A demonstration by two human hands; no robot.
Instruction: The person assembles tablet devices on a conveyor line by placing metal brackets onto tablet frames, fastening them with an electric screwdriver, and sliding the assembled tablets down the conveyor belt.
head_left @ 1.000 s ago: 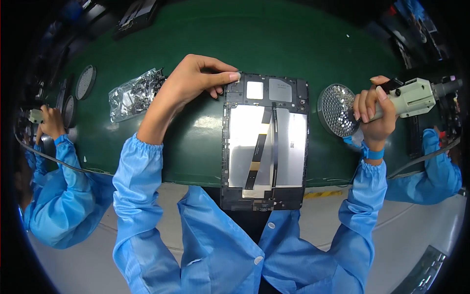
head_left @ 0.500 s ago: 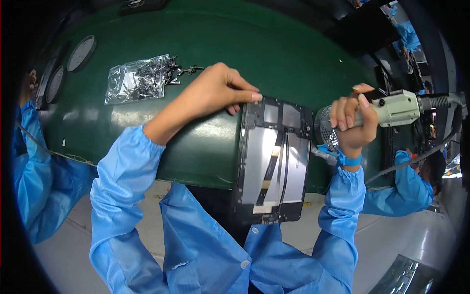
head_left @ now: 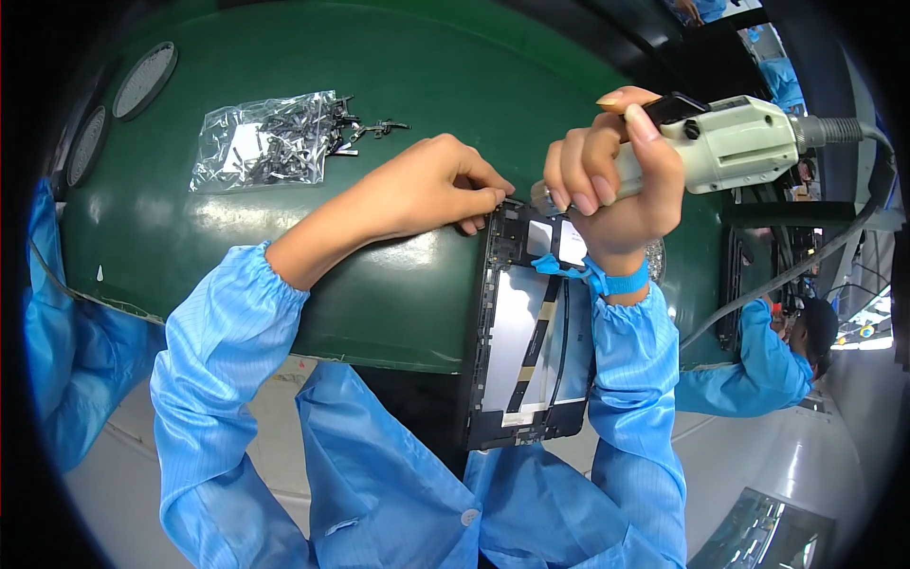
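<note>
Cream power tool near open tablet

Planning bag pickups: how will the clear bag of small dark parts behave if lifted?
Probably floppy: the clear bag is of thin, wrinkled film. Likely to spill, since some small dark parts lie past its right end. Its contents would probably shift, as they look loosely jumbled.

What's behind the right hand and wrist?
The opened tablet and, past the wrist strap, a sliver of a silvery dish. The right hand and wrist cover the tablet's upper right corner and most of the dish; details there can't be seen.
</note>
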